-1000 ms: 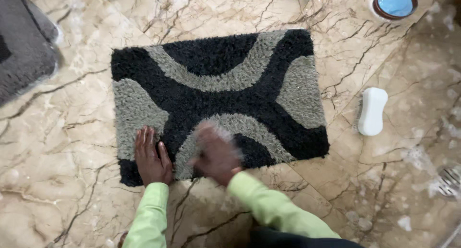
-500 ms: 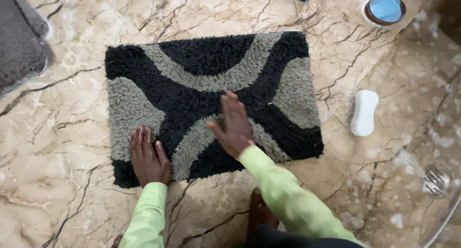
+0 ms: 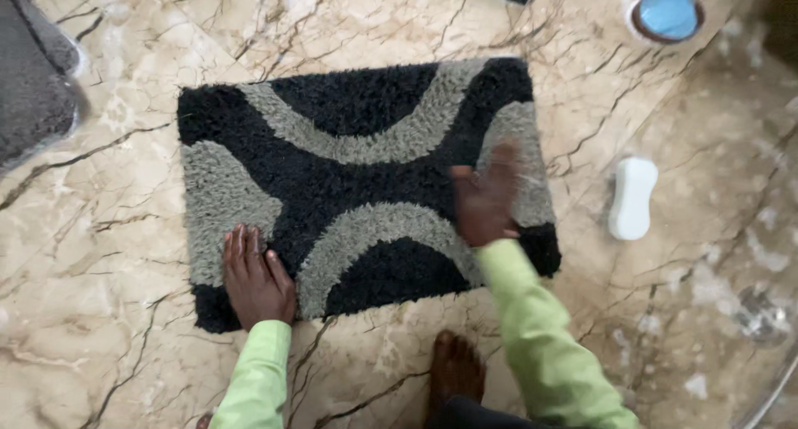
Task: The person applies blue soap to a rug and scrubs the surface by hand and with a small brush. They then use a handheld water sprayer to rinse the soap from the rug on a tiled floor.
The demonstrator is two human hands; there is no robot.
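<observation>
Shaggy rug (image 3: 357, 179), rectangular, black with curved grey bands, lies flat on the marble floor (image 3: 125, 346), which is beige with dark veins and carries scattered wet, foamy patches toward the right side. Left hand (image 3: 253, 275): open, palm down, fingers together and pointing away from the person, pressed flat on the rug's near left corner where a grey patch meets the black edge. Right hand (image 3: 486, 200): open, fingers spread, palm down on the rug's right part, over the join of a grey patch and the black pile; blurred, so finger detail is unclear. Neither hand grips anything. Both arms wear light green sleeves (image 3: 540, 337). A bare foot (image 3: 453, 371) rests on the floor just beside the rug's near edge, between the two arms. White scrubbing brush (image 3: 632, 198), oblong with a pinched waist, lies on the floor to the right of the rug, near it but not touching. Round container with a blue inside and dark rim (image 3: 667, 16) sits on the floor at the far right, well apart from the rug. Grey mat (image 3: 33, 80) lies at the far left edge, only partly in view. Round floor drain (image 3: 761, 313) shows at the right, blurred.
</observation>
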